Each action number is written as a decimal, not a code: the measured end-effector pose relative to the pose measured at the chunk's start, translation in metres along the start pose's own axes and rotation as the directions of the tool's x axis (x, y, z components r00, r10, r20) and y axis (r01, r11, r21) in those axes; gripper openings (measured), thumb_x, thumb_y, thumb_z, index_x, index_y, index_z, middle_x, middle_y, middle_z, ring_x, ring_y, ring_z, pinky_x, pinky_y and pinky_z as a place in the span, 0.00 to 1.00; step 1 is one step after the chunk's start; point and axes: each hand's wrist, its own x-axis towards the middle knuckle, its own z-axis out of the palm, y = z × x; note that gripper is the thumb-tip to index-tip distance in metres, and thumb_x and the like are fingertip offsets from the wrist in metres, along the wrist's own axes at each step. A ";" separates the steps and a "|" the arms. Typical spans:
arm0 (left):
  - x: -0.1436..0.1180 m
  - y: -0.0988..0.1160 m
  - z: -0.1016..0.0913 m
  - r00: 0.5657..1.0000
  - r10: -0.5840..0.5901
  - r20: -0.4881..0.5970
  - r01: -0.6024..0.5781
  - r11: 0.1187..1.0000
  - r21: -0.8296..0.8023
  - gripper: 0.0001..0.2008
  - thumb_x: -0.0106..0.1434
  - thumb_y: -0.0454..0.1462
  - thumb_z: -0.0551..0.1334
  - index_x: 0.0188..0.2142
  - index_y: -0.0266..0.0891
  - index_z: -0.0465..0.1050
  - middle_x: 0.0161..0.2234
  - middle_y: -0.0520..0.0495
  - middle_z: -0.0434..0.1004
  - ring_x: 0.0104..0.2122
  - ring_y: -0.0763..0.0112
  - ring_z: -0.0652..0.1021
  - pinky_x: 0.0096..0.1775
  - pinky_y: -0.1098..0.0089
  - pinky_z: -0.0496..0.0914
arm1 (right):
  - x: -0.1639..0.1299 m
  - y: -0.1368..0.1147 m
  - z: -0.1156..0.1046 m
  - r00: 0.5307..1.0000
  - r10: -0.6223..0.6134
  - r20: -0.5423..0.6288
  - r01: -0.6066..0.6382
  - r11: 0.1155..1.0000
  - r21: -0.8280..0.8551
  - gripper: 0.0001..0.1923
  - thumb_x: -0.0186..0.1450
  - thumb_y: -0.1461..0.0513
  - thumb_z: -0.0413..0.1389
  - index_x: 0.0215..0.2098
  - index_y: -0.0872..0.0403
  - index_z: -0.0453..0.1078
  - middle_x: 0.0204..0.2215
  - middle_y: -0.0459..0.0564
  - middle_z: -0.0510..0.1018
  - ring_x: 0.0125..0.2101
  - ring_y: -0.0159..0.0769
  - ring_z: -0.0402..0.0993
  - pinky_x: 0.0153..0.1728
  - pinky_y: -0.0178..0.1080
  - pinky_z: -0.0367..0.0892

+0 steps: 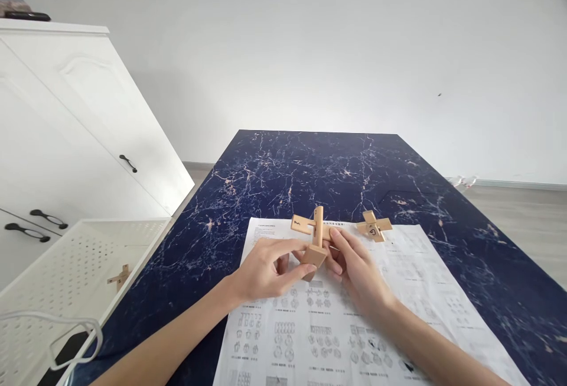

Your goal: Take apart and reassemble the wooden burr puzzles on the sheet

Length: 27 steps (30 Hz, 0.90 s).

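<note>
From my remote station, through the head camera, I watched both hands working at one interlocked wooden puzzle piece (318,229), held up over the upper part of a printed sheet (425,291). The left hand (268,268) was grasping it by the blocky end nearest the camera, thumb on one side and forefinger reaching across the other. The right hand (357,265) was grasping the arm that stuck out to the right, its thumb lying on that bar and its other fingers curled beneath, partly hidden from me. A third arm pointed left and carried a dark marking; another bar stood upright between them. Just beyond the right hand, a second wooden cluster (374,226) rested at the sheet's far edge, apart from the fingers, with a dark letter on its face. The sheet, covered in rows of small puzzle drawings, lay on a dark blue marbled table (310,173). Down at the left I could see a white perforated tray (57,262) holding another wooden cluster (119,278) and a looped white cable (95,339), with a white cabinet (88,96) behind.
</note>
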 end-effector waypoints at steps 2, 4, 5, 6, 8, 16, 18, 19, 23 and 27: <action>0.002 0.004 -0.004 0.997 -0.061 -0.037 0.059 0.997 -0.046 0.08 0.73 0.40 0.66 0.45 0.38 0.81 0.29 0.51 0.82 0.17 0.78 0.71 0.21 0.75 0.65 | 0.002 -0.003 -0.001 0.999 0.026 -0.032 -0.024 0.997 0.068 0.27 0.61 0.40 0.72 0.33 0.52 0.71 0.24 0.40 0.65 0.22 0.28 0.51 0.22 0.34 0.53; 0.005 0.005 -0.010 0.983 -0.131 -0.132 0.122 0.990 -0.069 0.11 0.74 0.43 0.63 0.43 0.38 0.80 0.27 0.51 0.78 0.21 0.74 0.74 0.24 0.74 0.68 | 0.003 -0.005 -0.003 0.997 0.051 -0.052 -0.045 0.993 0.113 0.27 0.58 0.42 0.75 0.32 0.52 0.71 0.23 0.40 0.65 0.22 0.28 0.50 0.22 0.35 0.52; 0.006 0.004 -0.013 0.967 -0.174 -0.187 0.161 0.984 -0.081 0.12 0.75 0.44 0.62 0.44 0.39 0.80 0.26 0.52 0.77 0.23 0.73 0.75 0.25 0.74 0.69 | 0.004 -0.006 -0.004 0.997 0.062 -0.054 -0.055 0.991 0.123 0.27 0.58 0.42 0.75 0.31 0.52 0.71 0.23 0.40 0.64 0.22 0.28 0.50 0.22 0.35 0.52; 0.008 0.002 -0.016 0.945 -0.217 -0.244 0.202 0.976 -0.087 0.13 0.76 0.46 0.61 0.46 0.39 0.79 0.25 0.52 0.77 0.24 0.71 0.76 0.25 0.73 0.69 | 0.004 -0.007 -0.004 0.996 0.072 -0.054 -0.065 0.990 0.127 0.27 0.58 0.42 0.75 0.31 0.52 0.71 0.22 0.40 0.63 0.22 0.29 0.49 0.23 0.35 0.52; 0.011 -0.003 -0.022 0.891 -0.284 -0.354 0.279 0.958 -0.065 0.16 0.77 0.49 0.59 0.47 0.40 0.78 0.26 0.52 0.77 0.25 0.70 0.77 0.25 0.74 0.68 | 0.004 -0.008 -0.005 0.995 0.083 -0.051 -0.076 0.989 0.125 0.28 0.57 0.42 0.75 0.30 0.52 0.71 0.21 0.40 0.62 0.22 0.29 0.49 0.23 0.35 0.52; 0.013 -0.032 -0.033 0.874 -0.218 -0.435 0.361 0.889 0.280 0.19 0.80 0.45 0.52 0.38 0.42 0.76 0.27 0.50 0.77 0.25 0.68 0.75 0.32 0.68 0.70 | 0.003 -0.010 -0.003 0.993 0.100 -0.055 -0.092 0.986 0.136 0.29 0.54 0.42 0.78 0.30 0.53 0.71 0.24 0.41 0.66 0.21 0.26 0.52 0.22 0.34 0.54; 0.012 -0.038 -0.033 0.874 -0.188 -0.447 0.358 0.872 0.334 0.15 0.78 0.43 0.55 0.37 0.42 0.76 0.31 0.49 0.79 0.31 0.63 0.77 0.41 0.62 0.73 | 0.002 -0.011 -0.002 0.994 0.093 -0.052 -0.086 0.989 0.122 0.30 0.53 0.41 0.78 0.30 0.53 0.71 0.25 0.41 0.68 0.21 0.26 0.53 0.22 0.33 0.54; 0.012 -0.040 -0.033 0.874 -0.169 -0.456 0.355 0.863 0.360 0.13 0.77 0.42 0.57 0.38 0.42 0.77 0.34 0.47 0.81 0.36 0.60 0.78 0.46 0.57 0.74 | 0.002 -0.012 -0.001 0.995 0.087 -0.046 -0.082 0.991 0.110 0.30 0.53 0.41 0.77 0.30 0.53 0.71 0.26 0.42 0.69 0.21 0.25 0.54 0.22 0.33 0.54; 0.010 -0.036 -0.031 0.877 -0.066 -0.476 0.285 0.870 0.403 0.11 0.78 0.41 0.56 0.52 0.42 0.75 0.53 0.39 0.76 0.56 0.52 0.75 0.60 0.49 0.70 | 0.001 -0.010 0.001 0.999 0.046 0.000 -0.046 0.998 0.049 0.29 0.58 0.39 0.74 0.31 0.52 0.71 0.27 0.42 0.70 0.21 0.26 0.56 0.21 0.34 0.55; 0.007 -0.022 -0.024 0.942 0.016 -0.336 0.084 0.957 0.279 0.19 0.80 0.48 0.54 0.63 0.45 0.67 0.63 0.37 0.69 0.65 0.53 0.72 0.66 0.50 0.68 | 0.000 -0.005 0.002 0.998 -0.003 0.061 0.007 0.997 -0.078 0.27 0.66 0.38 0.66 0.32 0.51 0.69 0.26 0.42 0.71 0.20 0.26 0.58 0.22 0.35 0.55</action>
